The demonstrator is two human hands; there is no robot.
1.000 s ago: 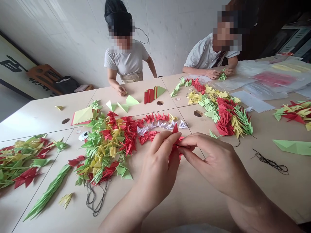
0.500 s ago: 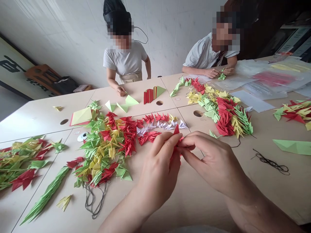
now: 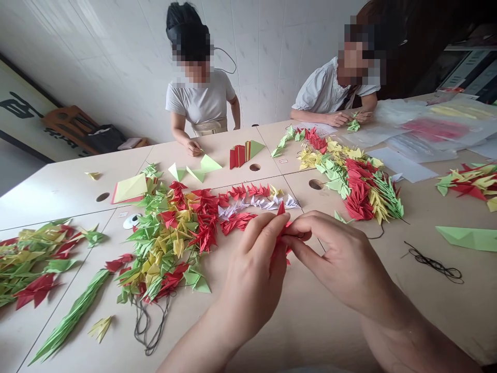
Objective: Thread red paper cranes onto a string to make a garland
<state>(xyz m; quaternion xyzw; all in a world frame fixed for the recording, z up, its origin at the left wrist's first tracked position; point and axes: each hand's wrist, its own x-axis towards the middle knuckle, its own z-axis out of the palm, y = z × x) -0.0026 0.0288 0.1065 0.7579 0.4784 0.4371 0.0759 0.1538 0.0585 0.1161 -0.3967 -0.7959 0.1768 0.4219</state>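
Pinched between my two hands is a red folded paper piece (image 3: 281,209), its pointed tip sticking up above my fingers. My left hand (image 3: 258,264) is closed around its lower left side. The fingertips of my right hand (image 3: 330,248) press on its right edge, thumb against forefinger. Much of the paper is hidden behind my fingers. Just beyond my hands lie a row of white folded pieces (image 3: 258,203) and a row of red folded pieces (image 3: 237,223). To the left is a large heap of green, yellow and red folded pieces (image 3: 166,233).
Black cord (image 3: 437,263) lies at the right, beside a green paper strip (image 3: 468,238). More folded pieces (image 3: 361,189) are piled at the back right. Across the table sit two people; one holds green folded paper (image 3: 353,124). A long green bundle (image 3: 73,313) lies at the left.
My hands stay nearly in place, with the red paper still between them. The view has shifted very slightly; nothing else has visibly moved.
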